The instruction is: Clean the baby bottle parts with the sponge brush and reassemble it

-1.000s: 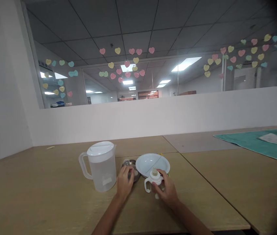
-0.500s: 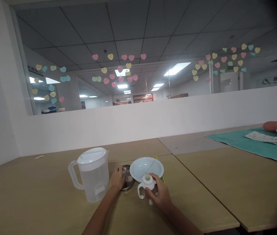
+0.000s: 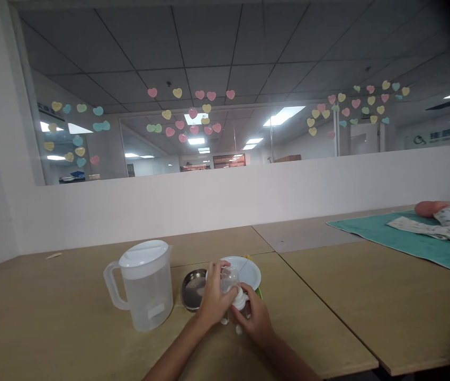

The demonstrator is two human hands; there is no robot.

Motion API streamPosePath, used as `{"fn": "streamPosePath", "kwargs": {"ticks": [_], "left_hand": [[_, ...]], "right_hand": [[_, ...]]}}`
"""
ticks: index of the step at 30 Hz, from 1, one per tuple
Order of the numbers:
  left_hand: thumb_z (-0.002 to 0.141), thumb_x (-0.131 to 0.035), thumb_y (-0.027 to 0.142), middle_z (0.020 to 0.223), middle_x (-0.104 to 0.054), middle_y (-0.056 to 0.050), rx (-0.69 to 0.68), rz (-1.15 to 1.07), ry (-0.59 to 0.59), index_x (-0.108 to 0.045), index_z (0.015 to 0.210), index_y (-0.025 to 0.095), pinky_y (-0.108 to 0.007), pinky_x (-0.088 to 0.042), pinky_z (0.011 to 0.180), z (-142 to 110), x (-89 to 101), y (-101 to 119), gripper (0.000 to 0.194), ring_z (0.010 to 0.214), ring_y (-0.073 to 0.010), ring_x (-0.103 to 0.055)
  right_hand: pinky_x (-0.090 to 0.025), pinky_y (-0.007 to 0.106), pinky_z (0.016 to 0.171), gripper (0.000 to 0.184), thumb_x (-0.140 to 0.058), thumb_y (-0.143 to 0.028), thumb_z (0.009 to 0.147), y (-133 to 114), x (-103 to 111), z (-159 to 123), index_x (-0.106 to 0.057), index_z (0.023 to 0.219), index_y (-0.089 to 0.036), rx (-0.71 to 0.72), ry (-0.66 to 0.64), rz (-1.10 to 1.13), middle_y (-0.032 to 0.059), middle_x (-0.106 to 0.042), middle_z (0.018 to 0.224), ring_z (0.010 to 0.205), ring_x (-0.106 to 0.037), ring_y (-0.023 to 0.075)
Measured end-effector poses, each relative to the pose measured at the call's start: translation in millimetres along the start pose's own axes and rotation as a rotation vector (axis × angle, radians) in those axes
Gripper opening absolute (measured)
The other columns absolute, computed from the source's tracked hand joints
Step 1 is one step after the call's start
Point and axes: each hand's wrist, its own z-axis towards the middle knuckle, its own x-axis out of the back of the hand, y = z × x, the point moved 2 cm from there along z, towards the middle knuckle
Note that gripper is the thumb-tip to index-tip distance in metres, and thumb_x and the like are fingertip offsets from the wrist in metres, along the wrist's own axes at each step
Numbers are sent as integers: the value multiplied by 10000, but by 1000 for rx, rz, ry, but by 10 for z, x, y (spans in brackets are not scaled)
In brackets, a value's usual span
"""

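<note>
Glass partition (image 3: 249, 79) and tiled ceiling (image 3: 205, 45) suggest an office.

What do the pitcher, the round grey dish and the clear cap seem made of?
Pitcher: probably plastic; cloudy, translucent walls. Dish: likely steel; grey with metallic shine. Cap, in the left hand: see-through and glossy, probably plastic, though looks alone don't rule out glass.
</note>
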Motion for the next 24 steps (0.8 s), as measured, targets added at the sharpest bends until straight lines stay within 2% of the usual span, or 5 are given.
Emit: {"fn": "streamPosePath", "kwargs": {"ticks": [5, 9, 12, 18, 24], "left_hand": [[748, -538, 191, 1203, -535, -88, 19, -125, -82, -447, 1207, 185, -360, -395, 962, -248, -238, -262, 468, 1106, -224, -511], [812, -502, 262, 1319, -487, -111, 17, -67, -13, -384, 1305, 165, -380, -345, 1024, -365, -361, -411, 517, 1218, -245, -449], [820, -493, 278, 1321, -496, -112, 27, -30, 44, -361, 1332, 164, -378, -369, 1002, -411, -427, -455, 541, 1197, -244, -474], [821, -514, 325, 1307, -504, -116, 53, -34, 85, -384, 1331, 172, -410, -333, 1024, -445, -445, -478, 549, 1207, -256, -453], [806, -548, 362, 1279, -523, -105, 44, -71, 72, -433, 1303, 204, -428, -337, 1010, -426, -382, -470, 534, 1180, -267, -465]], "right_hand": [[-517, 259, 622, 527, -568, -245, 710, 50, -32, -16, -416, 1211, -185, -35, 37, 41, 64, -647, 996, 775, -644, 188], [-520, 263, 690, 488, -563, -272, 755, 31, -26, -19, -420, 1214, -188, -17, 31, 51, 75, -640, 1040, 846, -644, 194], [-514, 258, 696, 420, -542, -283, 789, 19, -19, -21, -450, 1190, -197, 10, 3, 30, 68, -640, 1043, 845, -640, 188], [-489, 248, 594, 361, -533, -318, 798, 0, -3, -17, -493, 1135, -195, -2, 1, -29, 52, -659, 954, 732, -629, 179], [-464, 254, 597, 245, -519, -335, 804, -35, 2, -7, -508, 1003, -192, -27, -20, -20, 41, -648, 852, 706, -605, 181]]}}
